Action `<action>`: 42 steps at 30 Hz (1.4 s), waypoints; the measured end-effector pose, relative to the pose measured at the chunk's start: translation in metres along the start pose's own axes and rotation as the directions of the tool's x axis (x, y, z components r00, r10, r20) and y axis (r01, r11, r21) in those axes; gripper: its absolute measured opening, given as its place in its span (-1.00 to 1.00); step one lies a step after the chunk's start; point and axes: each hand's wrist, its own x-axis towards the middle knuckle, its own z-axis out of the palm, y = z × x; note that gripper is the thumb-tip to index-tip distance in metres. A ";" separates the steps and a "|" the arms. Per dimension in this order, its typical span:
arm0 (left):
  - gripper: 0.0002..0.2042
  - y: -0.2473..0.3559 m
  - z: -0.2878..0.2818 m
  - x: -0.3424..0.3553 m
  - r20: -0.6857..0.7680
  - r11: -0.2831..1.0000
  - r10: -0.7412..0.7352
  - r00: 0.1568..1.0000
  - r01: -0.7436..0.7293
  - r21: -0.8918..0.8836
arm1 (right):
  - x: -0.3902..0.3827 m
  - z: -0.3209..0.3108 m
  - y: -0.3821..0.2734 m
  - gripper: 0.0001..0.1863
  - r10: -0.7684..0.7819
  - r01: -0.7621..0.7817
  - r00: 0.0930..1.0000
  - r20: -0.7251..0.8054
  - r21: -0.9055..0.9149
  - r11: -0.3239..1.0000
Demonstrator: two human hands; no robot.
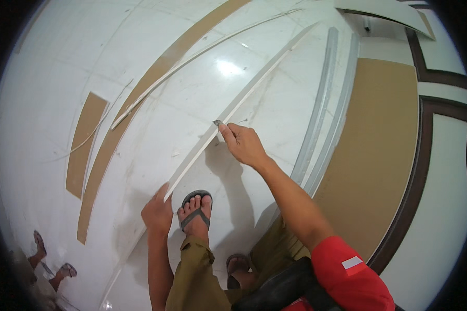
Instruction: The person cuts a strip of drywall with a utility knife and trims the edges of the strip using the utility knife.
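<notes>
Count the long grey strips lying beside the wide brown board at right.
2: a left long grey strip, a right long grey strip between it and the wide brown board. Right forearm may hide others.

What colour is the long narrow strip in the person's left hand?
The long narrow strip is light grey with a white edge, best seen in the head view.

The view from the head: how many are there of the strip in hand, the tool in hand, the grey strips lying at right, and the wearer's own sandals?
Held strip: 1
Tool: 1
Grey strips: 2
Sandals: 2
Total: 6
</notes>
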 end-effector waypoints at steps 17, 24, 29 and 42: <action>-0.65 -0.110 -0.056 -0.125 0.154 0.934 -0.341 0.927 0.352 -0.053 | -0.032 0.020 -0.025 -0.39 -0.001 0.010 0.965 0.261 -0.033 0.999; -0.57 -0.041 -0.040 -0.048 0.209 0.980 -0.084 0.974 0.118 -0.159 | -0.032 0.033 -0.018 -0.41 0.027 -0.031 0.981 0.192 0.018 0.999; -0.54 -0.015 -0.031 -0.003 0.228 0.978 0.074 0.971 -0.027 -0.205 | -0.031 0.039 -0.025 -0.43 -0.007 0.003 0.982 0.191 0.021 1.000; -0.67 0.004 -0.010 -0.002 0.090 0.995 0.073 0.993 -0.066 -0.072 | -0.019 0.003 0.022 -0.65 0.153 -0.260 0.956 0.251 0.478 0.839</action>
